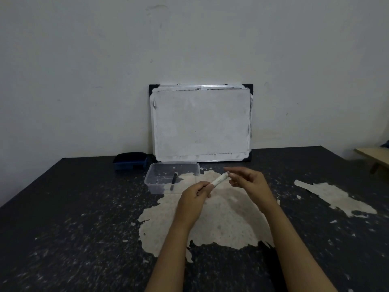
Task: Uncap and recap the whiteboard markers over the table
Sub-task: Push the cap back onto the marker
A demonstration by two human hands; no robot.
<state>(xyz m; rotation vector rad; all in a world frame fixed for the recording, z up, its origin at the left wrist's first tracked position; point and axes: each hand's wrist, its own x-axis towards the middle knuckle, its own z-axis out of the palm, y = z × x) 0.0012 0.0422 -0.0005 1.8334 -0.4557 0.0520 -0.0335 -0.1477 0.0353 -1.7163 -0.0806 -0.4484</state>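
Observation:
A white whiteboard marker (219,181) is held above the table (84,218), tilted up to the right. My left hand (194,197) grips its lower end. My right hand (247,180) pinches the marker's upper end with thumb and fingertips; the cap there is hidden by my fingers, so I cannot tell if it is on or off. A second, black marker (173,181) lies inside a clear plastic container (153,184) just left of my hands.
A small whiteboard (201,123) leans against the wall at the back. A dark blue eraser (130,160) sits left of it. The dark tabletop has large worn pale patches (221,224). A wooden edge (372,154) shows at far right.

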